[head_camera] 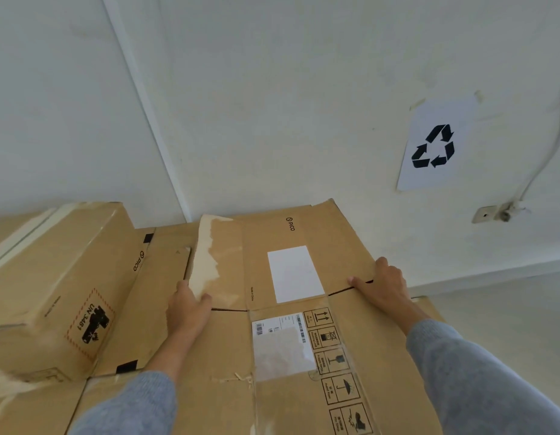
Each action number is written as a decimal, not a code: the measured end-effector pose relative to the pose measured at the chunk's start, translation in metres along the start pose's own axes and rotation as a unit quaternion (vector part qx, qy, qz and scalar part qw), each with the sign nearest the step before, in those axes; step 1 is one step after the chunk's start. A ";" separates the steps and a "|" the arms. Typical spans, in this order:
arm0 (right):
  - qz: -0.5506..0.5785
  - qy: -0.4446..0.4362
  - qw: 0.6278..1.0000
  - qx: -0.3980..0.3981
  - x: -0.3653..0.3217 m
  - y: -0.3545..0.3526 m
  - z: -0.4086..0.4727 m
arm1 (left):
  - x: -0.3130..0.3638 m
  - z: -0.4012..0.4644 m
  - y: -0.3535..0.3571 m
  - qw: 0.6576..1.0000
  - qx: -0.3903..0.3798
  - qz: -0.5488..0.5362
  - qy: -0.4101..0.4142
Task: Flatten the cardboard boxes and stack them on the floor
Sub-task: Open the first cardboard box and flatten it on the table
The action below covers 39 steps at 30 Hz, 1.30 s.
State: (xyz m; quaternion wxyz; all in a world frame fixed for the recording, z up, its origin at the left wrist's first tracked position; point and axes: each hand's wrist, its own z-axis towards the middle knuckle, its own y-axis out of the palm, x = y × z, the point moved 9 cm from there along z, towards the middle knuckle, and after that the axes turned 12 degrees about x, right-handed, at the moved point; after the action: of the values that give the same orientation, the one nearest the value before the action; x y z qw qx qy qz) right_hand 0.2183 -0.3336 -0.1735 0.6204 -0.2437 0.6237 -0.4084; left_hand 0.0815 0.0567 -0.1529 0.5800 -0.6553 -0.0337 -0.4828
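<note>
— Hands first: what are they doing?

— Left hand (187, 304) pinches the torn pale edge of the flattened brown cardboard box (307, 309); right hand (380, 285) grips its opposite edge by the flap slit, fingers curled. Box lies atop other flat cardboard near the white wall (272, 105).

— Risk?

— Torn edge could rip further, or the sheet slide against the still-assembled taped brown carton (58, 287) just left

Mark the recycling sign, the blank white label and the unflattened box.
recycling sign (434, 146): head view, on its black arrows.
blank white label (295, 274): head view, label centre.
unflattened box (57, 279): head view, its top face.
</note>
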 end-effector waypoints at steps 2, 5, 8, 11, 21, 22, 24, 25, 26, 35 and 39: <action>-0.002 -0.012 1.000 0.011 0.000 -0.006 0.002 | 0.006 -0.003 -0.005 0.999 0.009 -0.033 0.011; -0.007 -0.025 0.999 0.035 0.002 -0.020 0.003 | 0.019 -0.014 -0.007 0.997 0.014 -0.072 0.023; -0.011 -0.030 0.998 0.052 0.013 -0.044 0.010 | 0.041 -0.028 0.000 0.995 0.021 -0.086 0.037; -0.006 -0.038 0.997 0.064 0.032 -0.075 0.026 | 0.074 -0.050 0.013 0.995 0.027 -0.085 0.041; -0.001 -0.068 0.993 0.097 0.153 -0.197 0.105 | 0.215 -0.163 0.092 0.990 0.069 -0.095 0.078; -0.003 -0.071 0.993 0.094 0.166 -0.206 0.113 | 0.226 -0.177 0.103 0.990 0.069 -0.094 0.076; 0.000 -0.069 0.993 0.091 0.193 -0.220 0.126 | 0.246 -0.203 0.125 0.990 0.064 -0.098 0.073; 0.005 -0.066 0.994 0.087 0.206 -0.226 0.132 | 0.256 -0.212 0.135 0.990 0.063 -0.099 0.073; 0.009 -0.063 0.995 0.080 0.217 -0.228 0.138 | 0.264 -0.220 0.145 0.990 0.061 -0.099 0.076; 0.044 -0.011 0.999 -0.003 0.305 -0.195 0.196 | 0.292 -0.254 0.255 0.994 0.021 -0.091 0.058; 0.057 0.013 0.998 -0.034 0.350 -0.148 0.217 | 0.274 -0.267 0.329 0.996 0.003 -0.079 0.044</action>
State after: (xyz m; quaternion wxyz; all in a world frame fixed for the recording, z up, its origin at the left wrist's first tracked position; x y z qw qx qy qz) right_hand 0.3603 -0.7432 -0.2325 0.6257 -0.2229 0.6584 -0.3540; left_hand 0.2679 -0.4034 -0.2454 0.5434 -0.6267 -0.0612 -0.5552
